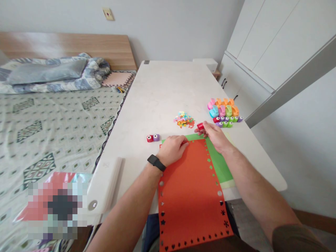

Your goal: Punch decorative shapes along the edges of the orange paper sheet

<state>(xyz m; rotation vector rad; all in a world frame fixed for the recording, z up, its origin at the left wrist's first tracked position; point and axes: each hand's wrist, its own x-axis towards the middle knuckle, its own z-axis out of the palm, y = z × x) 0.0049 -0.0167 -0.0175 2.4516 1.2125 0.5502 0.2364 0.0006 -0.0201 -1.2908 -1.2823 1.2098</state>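
Observation:
An orange-red sheet of paper lies in front of me, small cut-out shapes punched along its edges; its lower end hangs over the table edge. My left hand is at the sheet's far edge, fingers curled together on the paper; the fingertips are partly hidden. Just beyond the far right corner, my right hand grips a small red paper punch, held off the sheet. Beneath the orange-red sheet, green paper shows at the right and far side. Left of my left hand stand a red punch and a purple punch.
A pile of colourful paper cut-outs lies beyond the sheet. Several larger punches and small punches are grouped at the right. A white device stands at the table's left edge, beside a bed.

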